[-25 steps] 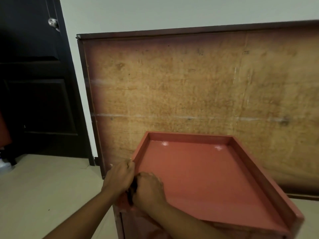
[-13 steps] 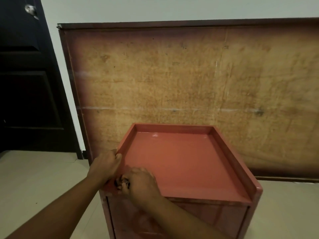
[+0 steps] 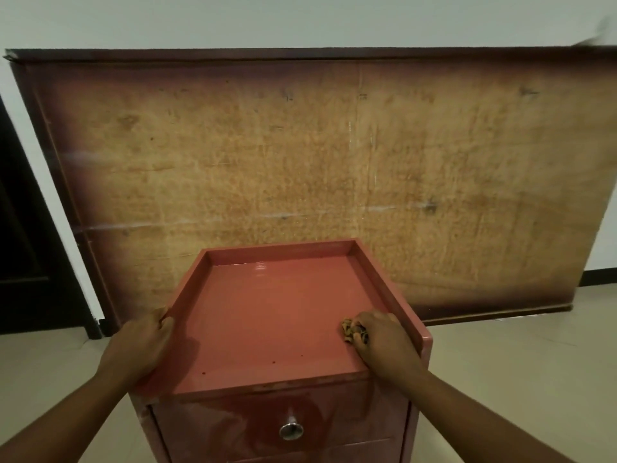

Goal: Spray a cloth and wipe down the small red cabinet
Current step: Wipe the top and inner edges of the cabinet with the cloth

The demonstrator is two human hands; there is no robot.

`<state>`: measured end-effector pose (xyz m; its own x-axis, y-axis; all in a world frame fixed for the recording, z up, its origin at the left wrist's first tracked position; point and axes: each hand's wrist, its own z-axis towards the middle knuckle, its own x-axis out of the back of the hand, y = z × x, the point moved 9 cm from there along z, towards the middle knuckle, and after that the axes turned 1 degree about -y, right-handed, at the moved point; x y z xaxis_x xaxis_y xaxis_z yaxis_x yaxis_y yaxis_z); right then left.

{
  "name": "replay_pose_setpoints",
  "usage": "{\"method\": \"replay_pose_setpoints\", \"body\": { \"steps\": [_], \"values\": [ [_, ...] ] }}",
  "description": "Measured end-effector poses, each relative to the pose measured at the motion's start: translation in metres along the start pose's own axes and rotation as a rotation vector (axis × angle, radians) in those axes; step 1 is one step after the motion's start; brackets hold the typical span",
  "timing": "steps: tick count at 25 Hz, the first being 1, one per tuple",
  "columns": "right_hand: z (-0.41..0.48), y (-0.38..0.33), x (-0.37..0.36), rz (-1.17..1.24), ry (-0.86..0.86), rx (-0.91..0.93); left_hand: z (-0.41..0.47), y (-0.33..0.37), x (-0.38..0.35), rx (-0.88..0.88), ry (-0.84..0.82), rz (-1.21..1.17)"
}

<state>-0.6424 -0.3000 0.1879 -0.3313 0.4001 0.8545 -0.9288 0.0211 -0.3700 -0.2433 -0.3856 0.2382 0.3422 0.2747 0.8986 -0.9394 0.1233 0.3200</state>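
Note:
The small red cabinet (image 3: 273, 315) stands in front of me with a raised rim on three sides of its top and a drawer with a round metal knob (image 3: 291, 431) below. My left hand (image 3: 142, 342) grips the cabinet's left rim near the front corner. My right hand (image 3: 380, 339) presses a crumpled yellow-and-dark patterned cloth (image 3: 350, 330) onto the top at the right, beside the right rim. Most of the cloth is hidden under my fingers. No spray bottle is in view.
A large worn wooden board (image 3: 300, 162) leans against the white wall right behind the cabinet. A dark door (image 3: 30, 245) is at the left. Pale tiled floor (image 3: 517, 362) surrounds the cabinet on both sides.
My right hand has slid with the cloth from the front left corner across the top to the right side. My left hand stays on the left rim. The view has swung left.

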Motion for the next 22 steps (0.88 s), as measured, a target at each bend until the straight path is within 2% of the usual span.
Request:
{"method": "replay_pose_setpoints", "body": {
  "steps": [8, 14, 16, 22],
  "values": [
    [0.011, -0.001, -0.009, -0.051, 0.013, -0.036, 0.000, 0.000, 0.002, -0.002, 0.052, -0.073],
    [0.004, -0.009, -0.003, -0.052, 0.053, -0.109, -0.001, -0.007, 0.005, 0.072, 0.093, -0.203],
    [-0.004, -0.038, -0.010, -0.026, 0.046, -0.095, 0.001, -0.012, 0.004, 0.100, 0.111, -0.227],
    [-0.024, -0.188, -0.065, 0.046, -0.003, 0.116, -0.001, -0.011, 0.007, 0.126, 0.141, -0.235]
  ]
}}
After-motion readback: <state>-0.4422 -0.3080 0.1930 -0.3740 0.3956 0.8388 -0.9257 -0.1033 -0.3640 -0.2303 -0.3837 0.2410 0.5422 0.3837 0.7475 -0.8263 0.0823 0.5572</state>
